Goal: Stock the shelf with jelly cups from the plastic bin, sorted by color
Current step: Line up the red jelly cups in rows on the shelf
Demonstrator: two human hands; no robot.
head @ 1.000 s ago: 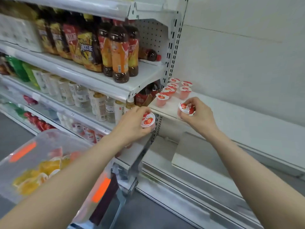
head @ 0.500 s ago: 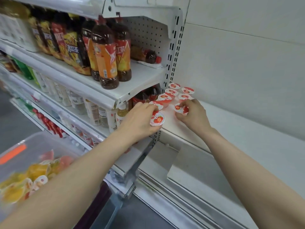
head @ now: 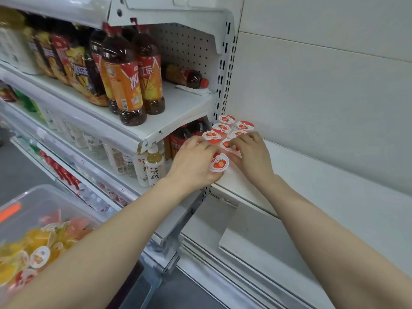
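My left hand (head: pixel 194 161) grips a red strawberry jelly cup (head: pixel 219 162) at the left front corner of the white shelf (head: pixel 312 175). My right hand (head: pixel 252 157) holds a second red jelly cup (head: pixel 227 145) down on the shelf, just behind the first. Several more red jelly cups (head: pixel 223 128) stand in two rows at the shelf's back left corner. The clear plastic bin (head: pixel 44 210) at lower left holds several yellow, orange and pink jelly cups (head: pixel 40 244); my left forearm covers part of it.
To the left is a white rack with brown tea bottles (head: pixel 131 79) on the upper shelf and small drink bottles (head: pixel 153 166) below. A perforated upright (head: pixel 223 85) divides the rack from my shelf. The white shelf runs on to the right along a pale wall.
Both hands have moved forward and down onto the shelf, each carrying its red cup up to the standing rows. The view has shifted closer to the shelf.
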